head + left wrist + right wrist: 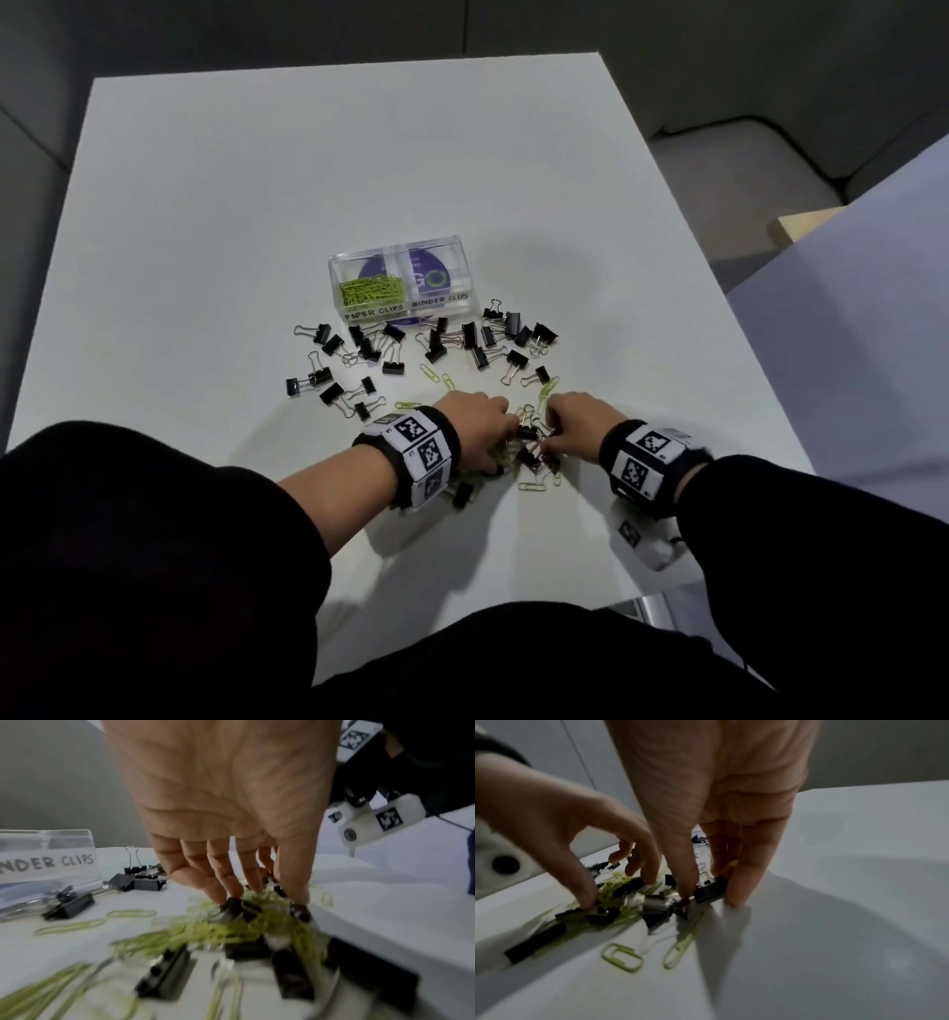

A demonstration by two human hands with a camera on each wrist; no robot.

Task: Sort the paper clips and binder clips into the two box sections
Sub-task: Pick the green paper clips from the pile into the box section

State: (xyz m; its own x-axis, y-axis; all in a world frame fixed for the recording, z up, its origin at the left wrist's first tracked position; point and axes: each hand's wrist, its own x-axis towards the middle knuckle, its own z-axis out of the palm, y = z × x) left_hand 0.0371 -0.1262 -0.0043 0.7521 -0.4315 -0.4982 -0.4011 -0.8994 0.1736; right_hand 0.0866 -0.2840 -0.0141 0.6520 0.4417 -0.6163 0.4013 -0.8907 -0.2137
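left hand (pixel 475 411): fingers down in mixed pile (pixel 529 447), grip state can't tell
right hand (pixel 575 416): pinching binder clip (pixel 709 891)
box (pixel 400 282): mid surface (pixel 257 205), paper clips (pixel 372 293) in left section
binder clips (pixel 436 344): scattered before box

Clear two-section box (pixel 462 246) at table centre, open-topped, hand-lettered PAPER CLIPS on left, BINDER CLIPS on right. Green paper clips (pixel 371 292) heaped in left section. Black binder clips (pixel 468 335) strewn just near of box, left to right. Mixed pile (pixel 529 449) of both kinds nearer still, loose green ones around it.
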